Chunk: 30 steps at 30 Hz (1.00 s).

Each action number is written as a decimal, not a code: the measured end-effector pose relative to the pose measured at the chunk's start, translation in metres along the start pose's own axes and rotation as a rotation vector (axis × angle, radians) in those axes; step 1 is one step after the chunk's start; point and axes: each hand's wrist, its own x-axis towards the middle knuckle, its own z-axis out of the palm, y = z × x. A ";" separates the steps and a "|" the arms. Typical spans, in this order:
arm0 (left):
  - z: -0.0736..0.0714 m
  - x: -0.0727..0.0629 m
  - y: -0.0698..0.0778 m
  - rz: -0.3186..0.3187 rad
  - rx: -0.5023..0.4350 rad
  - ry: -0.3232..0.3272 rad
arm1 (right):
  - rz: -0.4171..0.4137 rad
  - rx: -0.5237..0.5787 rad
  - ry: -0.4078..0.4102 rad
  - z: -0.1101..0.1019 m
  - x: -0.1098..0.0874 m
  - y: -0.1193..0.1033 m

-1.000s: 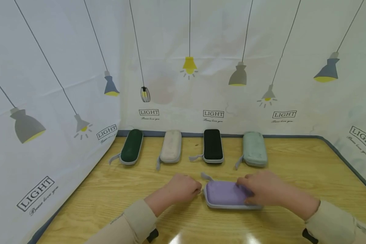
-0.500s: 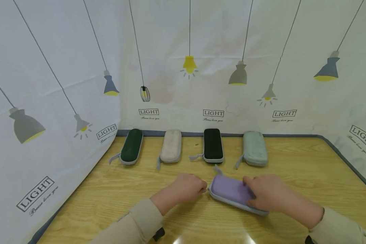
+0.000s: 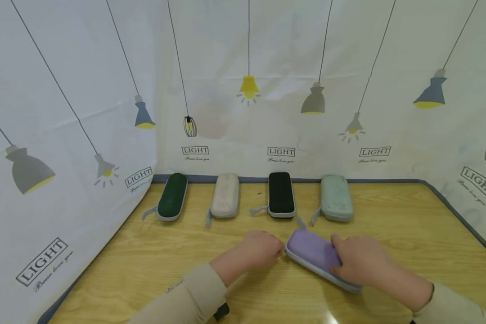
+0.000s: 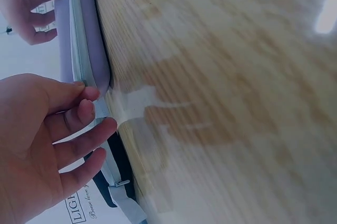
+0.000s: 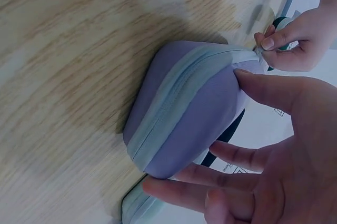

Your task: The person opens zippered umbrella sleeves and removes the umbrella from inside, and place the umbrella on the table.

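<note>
A purple zip case (image 3: 313,249) with a pale grey zip band lies slanted on the wooden table, its right end nearer the person. The right hand (image 3: 362,261) grips that end, thumb on one face and fingers on the other, as the right wrist view shows. At the opposite end the left hand (image 3: 263,249) pinches the small zip pull (image 5: 258,50) between thumb and forefinger. Its other fingers are loosely bent in the left wrist view. The zip band (image 5: 171,97) looks closed along the part that shows. A grey fabric loop (image 3: 301,222) sticks out from the far left corner.
Behind, in a row, lie a dark green case (image 3: 173,195), a cream case (image 3: 225,195), a black case (image 3: 281,193) and a mint case (image 3: 336,198), each with a grey loop. A white cloth printed with lamps (image 3: 227,90) walls in the table's back and sides.
The purple case has shifted right and turned, its right end swinging toward the person. Both hands have moved right with it, the left staying at its left end.
</note>
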 end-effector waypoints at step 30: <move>-0.002 0.019 0.030 0.085 0.095 0.042 | 0.143 -0.009 -0.012 0.009 0.019 -0.022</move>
